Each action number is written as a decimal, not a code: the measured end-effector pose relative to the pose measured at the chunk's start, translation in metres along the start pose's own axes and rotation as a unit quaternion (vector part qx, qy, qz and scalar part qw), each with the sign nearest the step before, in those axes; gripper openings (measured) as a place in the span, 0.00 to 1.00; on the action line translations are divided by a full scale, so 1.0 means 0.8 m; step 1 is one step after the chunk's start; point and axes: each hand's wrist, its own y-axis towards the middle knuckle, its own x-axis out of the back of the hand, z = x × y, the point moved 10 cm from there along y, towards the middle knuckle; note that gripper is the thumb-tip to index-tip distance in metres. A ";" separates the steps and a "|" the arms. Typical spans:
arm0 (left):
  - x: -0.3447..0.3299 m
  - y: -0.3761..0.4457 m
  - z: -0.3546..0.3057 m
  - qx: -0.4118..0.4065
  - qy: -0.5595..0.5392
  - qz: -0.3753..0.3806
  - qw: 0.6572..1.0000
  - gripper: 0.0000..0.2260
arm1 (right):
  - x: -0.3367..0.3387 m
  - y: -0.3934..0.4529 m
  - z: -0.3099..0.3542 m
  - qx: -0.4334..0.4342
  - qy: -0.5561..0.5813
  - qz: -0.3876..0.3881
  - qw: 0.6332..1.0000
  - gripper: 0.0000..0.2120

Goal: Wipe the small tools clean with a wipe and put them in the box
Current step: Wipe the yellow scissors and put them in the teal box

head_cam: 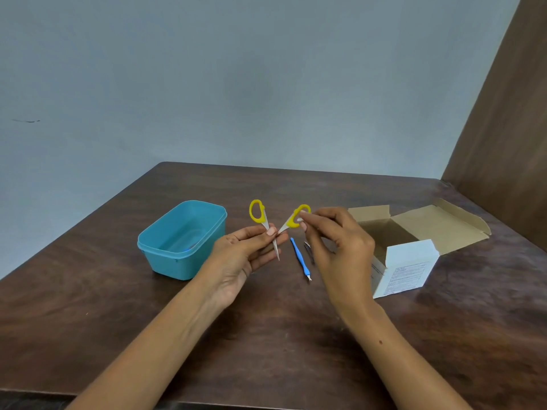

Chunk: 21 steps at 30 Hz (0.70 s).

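Small scissors with yellow handles are held spread open above the table. My left hand pinches them near the pivot, blades pointing down. My right hand pinches the right yellow handle loop with thumb and fingertips. A blue-handled thin tool lies on the table between my hands. Beside it a small dark metal tool is partly hidden by my right hand. The open teal plastic box stands left of my left hand, something small and blue inside. No wipe is visible.
An opened cardboard carton with a white printed side and raised flaps stands at the right on the dark wooden table. A grey wall runs behind the table, and a brown panel rises at the far right.
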 end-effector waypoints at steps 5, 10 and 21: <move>-0.011 -0.002 0.008 0.021 0.033 0.034 0.999 0.10 | -0.009 -0.001 -0.003 -0.009 -0.011 0.009 1.000 0.09; -0.010 -0.004 0.008 0.016 0.075 0.037 0.996 0.09 | -0.011 -0.002 -0.003 -0.005 -0.016 0.022 1.000 0.10; -0.009 -0.004 0.005 -0.004 0.101 0.044 0.994 0.10 | -0.020 -0.004 0.002 0.008 0.012 0.068 0.998 0.07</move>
